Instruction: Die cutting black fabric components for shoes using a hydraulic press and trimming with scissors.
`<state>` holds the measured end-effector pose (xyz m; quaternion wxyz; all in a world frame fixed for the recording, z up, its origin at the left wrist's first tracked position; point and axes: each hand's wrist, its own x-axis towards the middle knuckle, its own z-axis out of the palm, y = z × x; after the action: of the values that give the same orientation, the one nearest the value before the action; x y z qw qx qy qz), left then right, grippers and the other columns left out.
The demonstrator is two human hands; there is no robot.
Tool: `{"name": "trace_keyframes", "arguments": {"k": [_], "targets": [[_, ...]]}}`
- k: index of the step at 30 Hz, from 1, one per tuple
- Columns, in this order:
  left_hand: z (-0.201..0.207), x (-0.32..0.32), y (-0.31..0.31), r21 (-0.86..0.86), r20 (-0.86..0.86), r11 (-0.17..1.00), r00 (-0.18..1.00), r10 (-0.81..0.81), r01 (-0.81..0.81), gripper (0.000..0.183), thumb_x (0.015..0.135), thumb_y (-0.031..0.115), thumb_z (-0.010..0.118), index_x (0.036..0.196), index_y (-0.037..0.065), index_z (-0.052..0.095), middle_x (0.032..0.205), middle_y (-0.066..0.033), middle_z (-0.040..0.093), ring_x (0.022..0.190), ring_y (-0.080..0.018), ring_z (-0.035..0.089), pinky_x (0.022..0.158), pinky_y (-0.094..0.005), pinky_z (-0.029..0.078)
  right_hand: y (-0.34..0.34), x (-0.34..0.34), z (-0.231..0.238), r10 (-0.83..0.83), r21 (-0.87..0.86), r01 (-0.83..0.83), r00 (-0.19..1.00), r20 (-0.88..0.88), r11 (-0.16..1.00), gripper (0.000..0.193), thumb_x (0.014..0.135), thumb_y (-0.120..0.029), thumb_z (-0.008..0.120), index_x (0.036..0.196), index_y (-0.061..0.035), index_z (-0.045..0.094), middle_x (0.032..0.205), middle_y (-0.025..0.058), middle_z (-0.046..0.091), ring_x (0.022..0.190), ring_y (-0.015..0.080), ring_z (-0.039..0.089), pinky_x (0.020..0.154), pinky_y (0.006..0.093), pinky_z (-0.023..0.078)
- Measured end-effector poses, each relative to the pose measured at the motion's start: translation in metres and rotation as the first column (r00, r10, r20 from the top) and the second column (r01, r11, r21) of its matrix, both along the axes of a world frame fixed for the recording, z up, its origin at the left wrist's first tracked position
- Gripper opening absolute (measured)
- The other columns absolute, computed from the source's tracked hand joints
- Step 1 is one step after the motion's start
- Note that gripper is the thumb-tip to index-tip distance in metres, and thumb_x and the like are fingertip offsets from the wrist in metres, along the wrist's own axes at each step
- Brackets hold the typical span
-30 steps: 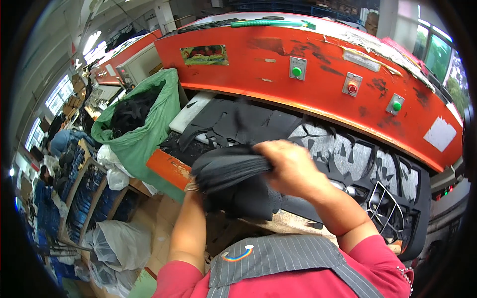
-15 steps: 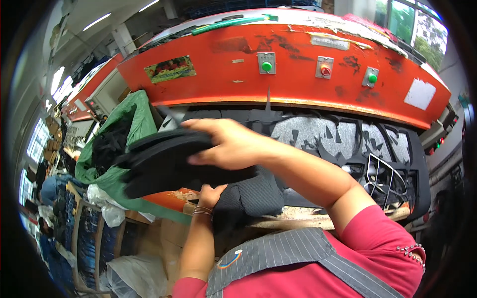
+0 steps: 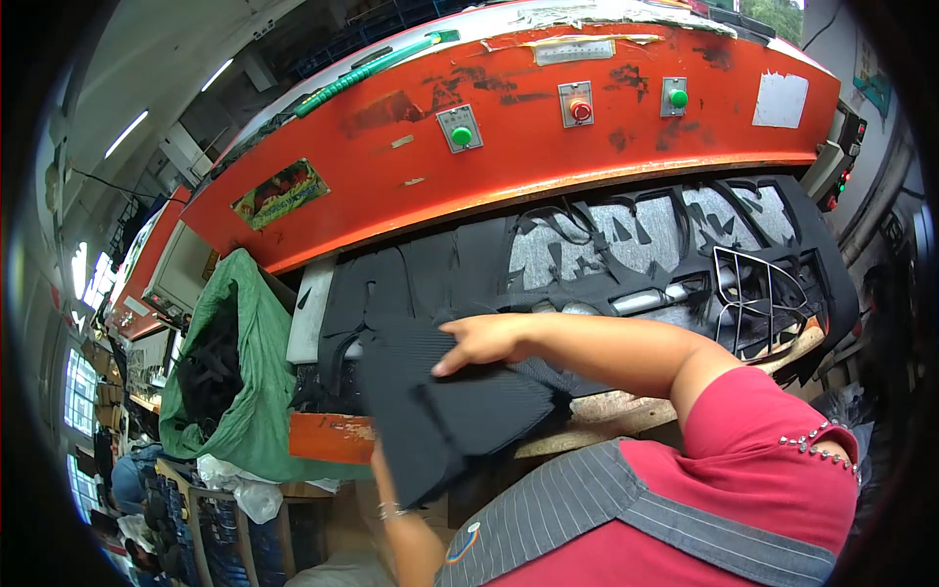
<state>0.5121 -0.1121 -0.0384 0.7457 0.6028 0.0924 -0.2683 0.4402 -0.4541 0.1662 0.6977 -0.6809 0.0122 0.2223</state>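
A stack of black ribbed sheet pieces (image 3: pixel 416 411) hangs tilted over the front edge of the machine bed, between my two hands. My right hand (image 3: pixel 479 342) grips its upper part, thumb and fingers pressed on the dark material. Behind the lower left side, my left hand (image 3: pixel 380 468) supports the stack; its fingers are mostly hidden. More black ribbed material (image 3: pixel 533 386) lies just right of the stack. Beyond my hands, a black cut sheet (image 3: pixel 469 252) covers the bed, with grey showing through its cut-out gaps.
A red machine beam (image 3: pixel 372 157) with green and red push buttons spans the far side. At the left stands an open green sack (image 3: pixel 249 342) holding black scraps. A white wire frame (image 3: pixel 758 303) rests on the bed's right part. Clear plastic bags (image 3: pixel 256 499) lie below the sack.
My right hand has come down and nearer from beside the green sack, where it held a raised bundle of black pieces. The ribbed stack is now tilted between both hands. The view has shifted.
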Motion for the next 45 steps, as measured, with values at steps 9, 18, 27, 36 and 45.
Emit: {"name": "trace_keyframes", "arguments": {"k": [9,18,27,36,45], "targets": [[0.164,0.022,-0.058,0.623,0.688,0.755,0.605,-0.402,-0.207,0.029,0.090,0.006,0.052,0.118,-0.002,0.057,0.115,-0.0155,0.060,0.108,-0.0244,0.058,0.094,-0.0342,0.045,-0.114,0.089,-0.088,-0.833,-0.111,0.843,0.486,-0.264,0.526,0.072,0.086,-0.045,0.058,0.130,0.0092,0.043,0.134,0.0252,0.046,0.125,0.0381,0.045,0.098,0.0449,0.041],[0.199,0.088,-0.272,0.827,0.417,0.493,-0.295,-0.860,-0.269,0.042,0.073,0.002,0.064,0.114,0.011,0.060,0.113,-0.0085,0.060,0.107,-0.0280,0.055,0.095,-0.0387,0.041,-0.139,0.104,-0.104,-0.714,0.311,0.830,0.557,-0.424,0.463,0.078,0.088,-0.061,0.043,0.138,-0.0019,0.038,0.137,0.0187,0.046,0.122,0.0309,0.047,0.100,0.0468,0.038],[0.168,0.128,-0.371,0.775,-0.208,0.263,-0.625,-0.752,-0.575,0.024,0.083,0.027,0.054,0.103,0.027,0.067,0.142,0.0051,0.041,0.139,-0.0191,0.026,0.113,-0.0477,0.018,-0.148,0.101,-0.136,-0.496,0.711,0.597,0.775,-0.392,0.371,0.070,0.086,-0.068,0.042,0.129,-0.0121,0.046,0.110,0.0208,0.061,0.083,0.0333,0.064,0.072,0.0468,0.050],[0.202,0.198,-0.268,0.707,0.215,0.476,-0.483,-0.849,-0.523,0.026,0.060,0.000,0.065,0.079,0.016,0.057,0.131,0.0020,0.049,0.137,-0.0270,0.028,0.112,-0.0515,0.013,-0.147,0.113,-0.182,-0.794,0.125,0.807,0.590,-0.146,0.577,0.080,0.085,0.001,0.053,0.145,0.0033,0.001,0.079,0.0150,0.063,0.055,0.0185,0.059,0.048,0.0306,0.049],[0.195,0.258,-0.026,0.681,0.528,0.362,0.084,-0.845,-0.637,0.038,0.057,-0.013,0.053,0.086,0.011,0.055,0.112,-0.0046,0.062,0.127,-0.0238,0.045,0.112,-0.0515,0.012,-0.066,0.179,-0.081,-0.344,-0.467,0.877,0.475,0.810,0.112,0.063,0.076,-0.029,0.070,0.126,0.0009,0.047,0.126,0.0216,0.049,0.116,0.0372,0.046,0.100,0.0438,0.039]]}}
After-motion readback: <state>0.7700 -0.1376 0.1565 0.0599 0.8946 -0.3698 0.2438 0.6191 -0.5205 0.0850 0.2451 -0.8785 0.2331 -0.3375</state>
